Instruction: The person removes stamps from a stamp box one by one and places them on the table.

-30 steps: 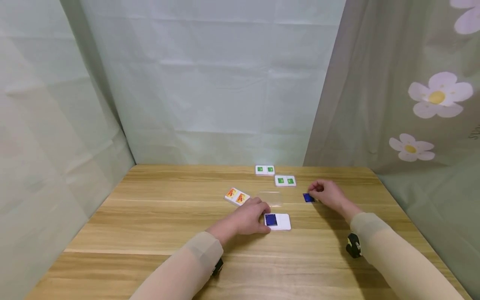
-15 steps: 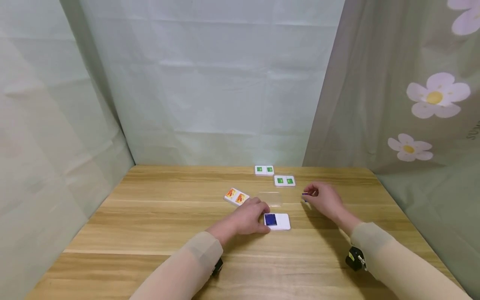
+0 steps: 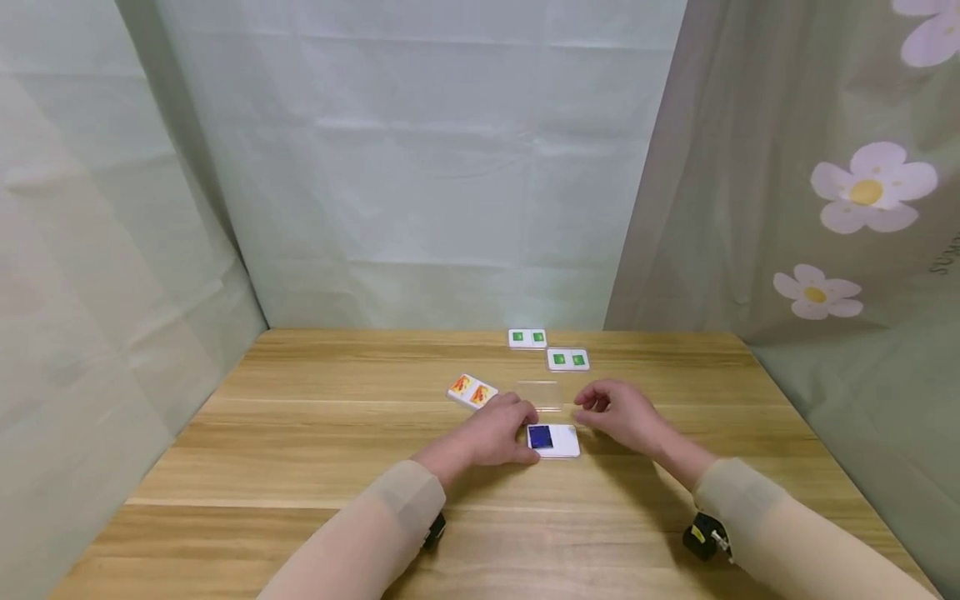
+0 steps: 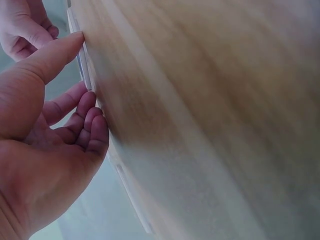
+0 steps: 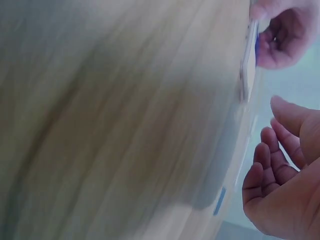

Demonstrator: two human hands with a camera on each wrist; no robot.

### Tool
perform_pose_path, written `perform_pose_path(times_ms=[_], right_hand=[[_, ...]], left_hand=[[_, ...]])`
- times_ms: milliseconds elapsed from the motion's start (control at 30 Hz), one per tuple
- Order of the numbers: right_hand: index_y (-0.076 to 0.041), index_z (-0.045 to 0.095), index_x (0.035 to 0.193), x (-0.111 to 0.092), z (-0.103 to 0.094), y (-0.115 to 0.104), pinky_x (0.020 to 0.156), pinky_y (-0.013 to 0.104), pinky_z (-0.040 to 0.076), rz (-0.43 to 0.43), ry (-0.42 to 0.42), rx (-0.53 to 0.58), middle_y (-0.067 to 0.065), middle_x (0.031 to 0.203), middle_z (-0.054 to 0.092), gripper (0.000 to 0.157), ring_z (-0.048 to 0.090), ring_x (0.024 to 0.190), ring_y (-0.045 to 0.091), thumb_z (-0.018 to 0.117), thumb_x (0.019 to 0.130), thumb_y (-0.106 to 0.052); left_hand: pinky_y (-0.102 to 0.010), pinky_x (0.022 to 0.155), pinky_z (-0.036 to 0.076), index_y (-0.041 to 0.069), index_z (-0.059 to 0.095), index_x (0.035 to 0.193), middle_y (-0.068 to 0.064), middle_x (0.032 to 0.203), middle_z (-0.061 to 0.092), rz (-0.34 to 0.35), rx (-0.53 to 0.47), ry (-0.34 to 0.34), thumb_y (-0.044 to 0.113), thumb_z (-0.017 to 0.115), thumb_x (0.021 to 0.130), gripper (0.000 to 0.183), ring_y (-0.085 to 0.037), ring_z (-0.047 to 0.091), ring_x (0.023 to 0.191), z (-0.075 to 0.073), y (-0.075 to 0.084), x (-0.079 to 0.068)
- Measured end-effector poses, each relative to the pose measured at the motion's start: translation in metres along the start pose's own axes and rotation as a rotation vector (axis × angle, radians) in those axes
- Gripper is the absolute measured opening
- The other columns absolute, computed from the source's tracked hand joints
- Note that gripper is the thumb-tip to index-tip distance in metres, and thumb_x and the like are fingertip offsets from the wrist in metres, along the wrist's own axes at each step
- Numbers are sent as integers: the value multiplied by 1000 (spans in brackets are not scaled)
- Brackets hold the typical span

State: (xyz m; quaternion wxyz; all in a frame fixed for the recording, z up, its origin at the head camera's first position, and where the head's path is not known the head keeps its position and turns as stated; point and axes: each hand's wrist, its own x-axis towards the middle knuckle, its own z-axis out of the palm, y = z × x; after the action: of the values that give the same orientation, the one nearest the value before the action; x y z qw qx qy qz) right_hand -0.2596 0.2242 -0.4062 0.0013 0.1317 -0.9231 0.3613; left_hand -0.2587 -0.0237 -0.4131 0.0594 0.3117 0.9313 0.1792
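A white rectangular card [image 3: 564, 442] lies flat on the table, with a dark blue square [image 3: 541, 437] on its left half. My left hand [image 3: 497, 432] holds the card's left end between thumb [image 4: 65, 52] and index finger [image 4: 70, 100], the other fingers curled on the table. My right hand [image 3: 628, 421] hovers just right of the card; the right wrist view shows its thumb [image 5: 290, 112] and fingers loosely bent and apart, with nothing visible between them. A small blue strip [image 5: 220, 201] lies on the table beyond that hand. A clear flat plate [image 3: 538, 396] lies behind the card.
Two white cards with green squares lie at the back: one far card [image 3: 527, 338] and one nearer card [image 3: 567, 360]. Behind my left hand lies a card with orange-red pictures [image 3: 472, 391]. The wooden table [image 3: 300, 442] meets hanging cloth [image 3: 435, 192] at its back.
My right hand has moved left, from the loose blue square toward the white card. That square no longer shows in the head view. My left hand stays at the card.
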Motion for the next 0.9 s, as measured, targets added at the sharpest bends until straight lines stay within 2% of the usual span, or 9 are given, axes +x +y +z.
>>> perform_pose_path(times_ms=[400, 533, 900], right_hand=[[-13, 72, 104, 0, 17, -12, 81, 35, 49, -37, -134, 36, -3, 94, 67, 21, 59, 86, 15, 82, 87, -20], [-12, 73, 104, 0, 21, -13, 82, 36, 50, -34, -146, 37, 0, 96, 68, 23, 59, 87, 15, 83, 85, -19], [-14, 73, 104, 4, 33, -18, 82, 36, 47, -23, -159, -8, -3, 96, 67, 27, 56, 86, 16, 86, 82, -23]], left_hand=[[-29, 90, 45, 11, 65, 122, 0, 110, 58, 17, -5, -1, 40, 84, 82, 52, -14, 49, 99, -1, 3, 1], [-29, 91, 45, 12, 65, 122, 1, 111, 58, 9, -18, -11, 41, 83, 83, 52, -14, 49, 99, 0, 2, 1], [-29, 92, 46, 12, 65, 122, 1, 111, 58, 8, -29, -12, 40, 84, 83, 52, -13, 50, 100, 1, 0, -1]])
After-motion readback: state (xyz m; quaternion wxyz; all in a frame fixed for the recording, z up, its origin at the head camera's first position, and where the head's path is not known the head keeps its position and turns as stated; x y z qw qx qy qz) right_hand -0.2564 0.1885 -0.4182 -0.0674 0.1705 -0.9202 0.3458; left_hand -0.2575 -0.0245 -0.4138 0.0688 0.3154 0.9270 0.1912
